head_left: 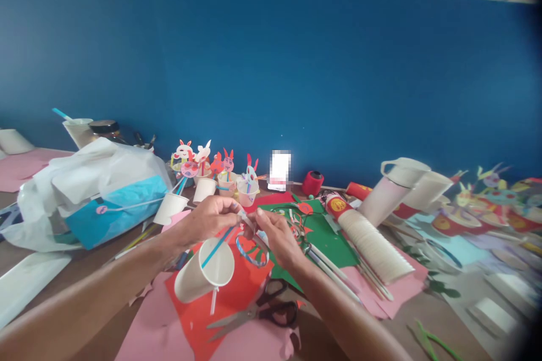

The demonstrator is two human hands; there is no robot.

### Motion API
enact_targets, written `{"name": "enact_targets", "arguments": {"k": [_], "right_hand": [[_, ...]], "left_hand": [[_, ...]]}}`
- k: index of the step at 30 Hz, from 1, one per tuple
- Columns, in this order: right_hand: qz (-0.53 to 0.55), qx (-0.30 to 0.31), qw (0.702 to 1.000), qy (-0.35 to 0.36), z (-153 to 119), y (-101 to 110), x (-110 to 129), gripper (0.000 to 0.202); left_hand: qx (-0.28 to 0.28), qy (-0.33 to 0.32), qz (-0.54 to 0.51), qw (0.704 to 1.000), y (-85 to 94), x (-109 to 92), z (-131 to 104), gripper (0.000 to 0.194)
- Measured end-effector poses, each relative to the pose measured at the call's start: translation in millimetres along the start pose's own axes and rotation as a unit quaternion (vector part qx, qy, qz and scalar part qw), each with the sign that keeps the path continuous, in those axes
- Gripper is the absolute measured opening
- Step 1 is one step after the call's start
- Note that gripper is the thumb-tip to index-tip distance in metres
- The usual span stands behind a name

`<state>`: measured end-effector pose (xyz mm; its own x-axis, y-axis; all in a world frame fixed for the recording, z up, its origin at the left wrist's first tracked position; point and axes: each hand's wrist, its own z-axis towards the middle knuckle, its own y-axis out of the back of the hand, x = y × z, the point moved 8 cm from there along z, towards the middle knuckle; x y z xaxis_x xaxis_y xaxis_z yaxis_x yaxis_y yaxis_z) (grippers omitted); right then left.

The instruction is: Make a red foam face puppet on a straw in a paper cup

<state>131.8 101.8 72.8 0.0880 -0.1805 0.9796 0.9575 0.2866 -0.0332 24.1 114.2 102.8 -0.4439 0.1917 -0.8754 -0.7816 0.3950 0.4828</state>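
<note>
In the middle of the head view my left hand [212, 219] and my right hand [277, 232] meet, fingertips closed in a pinch. Between them is a small whitish strip [244, 218] that looks like clear tape; blur hides its details. A ring-shaped tape roll [259, 262] hangs just below my right fingers. Under my left hand a blue straw [217, 250] leans out of a white paper cup [190, 282], which is tilted on red paper [203, 327]. Black-handled scissors [249, 313] lie half spread in front of the cup.
Paper cups with cut-out animal figures [228, 163] stand at the back. A plastic bag [118, 169] lies left. On the right are a stack of paper cups [375, 245], a white lidded jug [389, 192] and green paper [334, 237]. A blue wall [271, 67] rises behind.
</note>
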Motion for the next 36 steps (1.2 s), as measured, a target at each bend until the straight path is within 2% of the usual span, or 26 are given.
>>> {"name": "enact_targets", "arguments": {"k": [5, 11, 17, 22, 27, 32, 36], "right_hand": [[-0.001, -0.005, 0.999, -0.037, 2, 1, -14, 0.031], [-0.041, -0.021, 0.998, -0.031, 4, 3, -18, 0.025], [-0.047, -0.02, 0.997, -0.049, 2, 0, -18, 0.026], [-0.026, -0.006, 0.999, -0.043, 0, -4, -13, 0.033], [-0.045, -0.002, 0.999, -0.009, -1, -4, -4, 0.035], [-0.068, -0.025, 0.997, -0.031, 0, -2, -12, 0.023], [-0.066, -0.031, 0.997, -0.04, 1, -2, -15, 0.021]], "left_hand": [[0.008, 0.012, -0.015, 1.0, -1.5, 8, 2, 0.016], [-0.008, 0.0, 0.002, 1.0, -3.3, 17, 6, 0.014], [0.001, -0.022, 0.08, 0.997, -3.4, 8, 0, 0.019], [-0.029, -0.03, 0.128, 0.991, 0.9, 1, -4, 0.019], [-0.077, -0.077, 0.218, 0.97, 3.3, -9, -7, 0.02], [-0.114, -0.138, 0.317, 0.931, -0.3, -20, -10, 0.019], [-0.118, -0.174, 0.369, 0.906, -7.8, -23, -15, 0.018]]}}
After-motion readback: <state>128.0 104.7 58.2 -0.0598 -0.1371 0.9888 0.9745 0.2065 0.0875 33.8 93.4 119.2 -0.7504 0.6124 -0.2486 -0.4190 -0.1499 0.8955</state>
